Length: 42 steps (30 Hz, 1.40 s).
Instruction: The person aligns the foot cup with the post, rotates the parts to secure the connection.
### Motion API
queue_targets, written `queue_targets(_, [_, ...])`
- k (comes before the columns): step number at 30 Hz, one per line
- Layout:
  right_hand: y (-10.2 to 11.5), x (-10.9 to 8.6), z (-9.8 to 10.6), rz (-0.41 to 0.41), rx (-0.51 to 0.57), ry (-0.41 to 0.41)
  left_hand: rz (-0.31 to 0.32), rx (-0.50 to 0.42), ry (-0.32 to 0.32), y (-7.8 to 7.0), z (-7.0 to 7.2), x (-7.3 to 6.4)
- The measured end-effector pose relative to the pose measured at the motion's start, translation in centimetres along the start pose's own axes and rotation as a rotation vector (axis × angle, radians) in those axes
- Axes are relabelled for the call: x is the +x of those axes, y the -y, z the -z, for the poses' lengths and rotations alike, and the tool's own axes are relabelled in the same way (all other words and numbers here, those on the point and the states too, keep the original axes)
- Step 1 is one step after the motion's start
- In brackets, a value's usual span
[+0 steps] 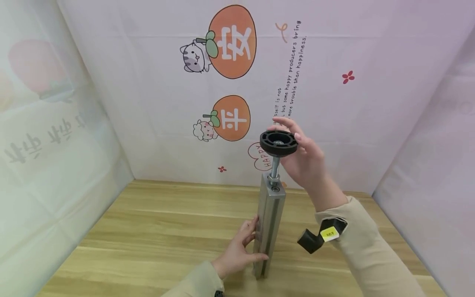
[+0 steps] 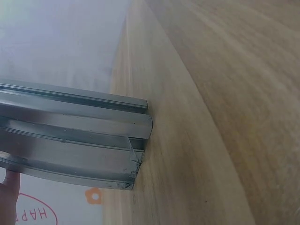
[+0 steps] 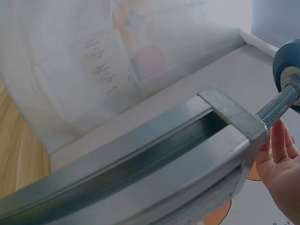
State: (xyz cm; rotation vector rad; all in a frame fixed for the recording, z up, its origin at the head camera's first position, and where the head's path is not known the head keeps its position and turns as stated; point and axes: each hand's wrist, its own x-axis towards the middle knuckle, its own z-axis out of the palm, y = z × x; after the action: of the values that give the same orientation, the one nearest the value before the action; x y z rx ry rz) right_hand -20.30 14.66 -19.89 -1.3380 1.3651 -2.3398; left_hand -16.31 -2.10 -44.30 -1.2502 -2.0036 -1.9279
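Note:
A silver aluminium profile point(image 1: 269, 222) stands upright on the wooden table, its grooved end on the boards in the left wrist view. My left hand point(image 1: 241, 249) grips its lower part, thumb across the near face and fingers at the left side. From its top end plate rises a threaded rod point(image 3: 279, 107) with a nut at the base, carrying a round black levelling foot point(image 1: 278, 143). My right hand point(image 1: 306, 159) is beside and behind this foot, fingers loosely spread, one fingertip at the right rim. In the right wrist view its fingers show below the rod.
The wood-grain table point(image 1: 167, 231) extends around the profile. White cloth walls point(image 1: 148, 82) with printed oranges and lettering enclose it at the back and both sides. A black wrist camera mount point(image 1: 319, 237) sits on the right sleeve.

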Motion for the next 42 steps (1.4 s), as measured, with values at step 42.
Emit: queue_targets(42, [0.2, 1.0, 0.7, 0.124, 0.19, 0.26, 0.012, 0.036, -0.032, 0.6, -0.2, 0.1])
